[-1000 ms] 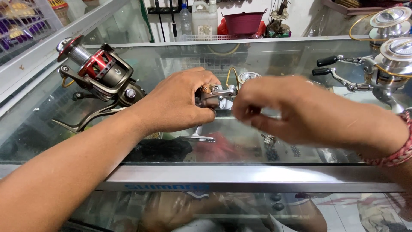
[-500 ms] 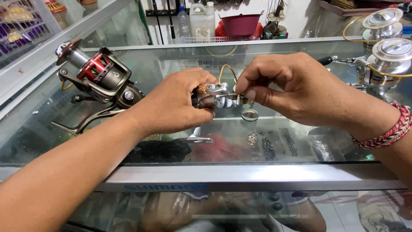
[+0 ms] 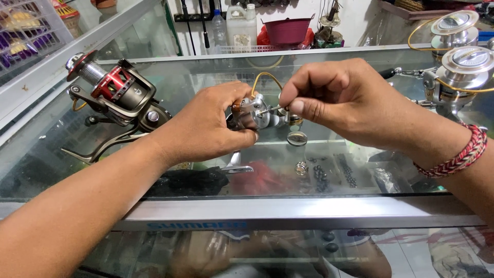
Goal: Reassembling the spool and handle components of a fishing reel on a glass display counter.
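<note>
1. Glass counter: a display case with a glass top and a metal front rail. It carries every item listed below. Both forearms reach in over the rail.
2. Red and dark spinning reel: lies on the glass at the left, behind the left wrist, with its spool pointing to the upper left. It is apart from the hand.
3. Silver spinning reels: two units with yellow line stand at the far right of the glass, well apart from the work area.
4. Left hand: fingers are curled and closed around the small silver reel body, with the thumb pressed against its near side. The hand hovers just above the glass at the centre of the counter.
5. Right hand: thumb and forefinger are pinched together on a thin metal shaft that sticks out of the reel body. The other fingers are folded. A red woven bracelet circles the wrist.
6. Small silver reel body: held in the left hand, above the middle of the counter and between the two hands. Most of it is hidden by the fingers.
7. Thin metal shaft: runs from the reel body to the right fingertips, nearly level.
8. Round metal part: lies flat on the glass just below the right hand, untouched.
9. Small ring-shaped part: lies near the round part, closer to the front rail.
</note>
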